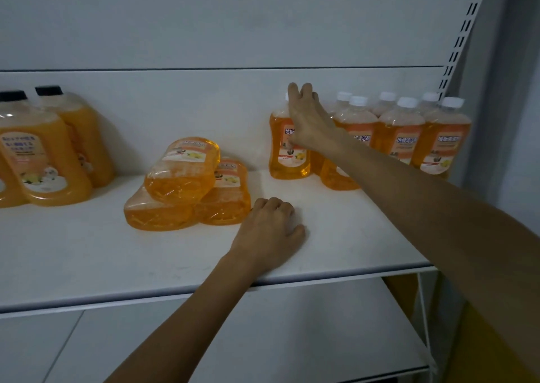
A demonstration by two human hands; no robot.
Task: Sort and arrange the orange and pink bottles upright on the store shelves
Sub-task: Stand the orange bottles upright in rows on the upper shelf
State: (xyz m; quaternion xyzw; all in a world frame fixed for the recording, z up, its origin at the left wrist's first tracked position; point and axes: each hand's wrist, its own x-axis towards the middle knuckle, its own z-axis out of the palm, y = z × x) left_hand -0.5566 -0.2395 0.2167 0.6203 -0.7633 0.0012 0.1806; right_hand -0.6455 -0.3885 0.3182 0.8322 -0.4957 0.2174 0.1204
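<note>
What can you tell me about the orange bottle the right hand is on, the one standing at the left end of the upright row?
The orange bottle is clear plastic, filled with orange liquid, and has an orange and white label with Chinese characters. It stands upright on the white shelf, at the left end of the upright bottles with white caps. The right hand covers its neck and cap, fingers draped over the top, so the cap barely shows. Whether it touches its neighbour is hidden by the arm.
</note>
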